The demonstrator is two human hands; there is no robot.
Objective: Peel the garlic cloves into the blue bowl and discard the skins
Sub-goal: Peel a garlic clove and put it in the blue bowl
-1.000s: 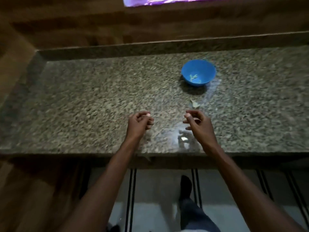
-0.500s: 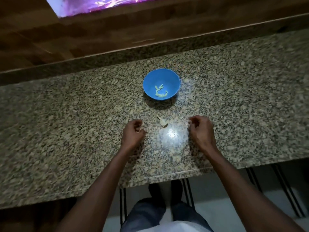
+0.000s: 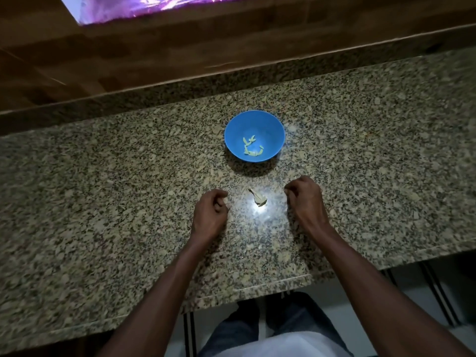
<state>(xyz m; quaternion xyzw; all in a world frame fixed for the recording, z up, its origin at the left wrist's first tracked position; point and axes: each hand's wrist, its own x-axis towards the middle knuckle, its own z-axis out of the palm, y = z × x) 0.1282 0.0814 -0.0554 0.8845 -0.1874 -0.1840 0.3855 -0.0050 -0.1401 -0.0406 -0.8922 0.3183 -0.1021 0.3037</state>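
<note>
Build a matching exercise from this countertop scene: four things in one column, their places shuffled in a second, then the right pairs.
Things:
1. blue bowl
2. peeled garlic cloves
3. garlic skin
4. left hand

Places:
A. on the granite countertop, between the two hands
B. inside the bowl
C. left of the skin, fingers curled
D. on the countertop, beyond the hands

Pairs: 1-D, 2-B, 3-A, 4-C

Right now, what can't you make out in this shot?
- Left hand: curled fingers hide whether its grip holds a clove, head view.
- Right hand: same, fingers turned away.
- Bowl contents: too small to tell cloves from skins.
- Scrap: washed out by glare on the counter.
</note>
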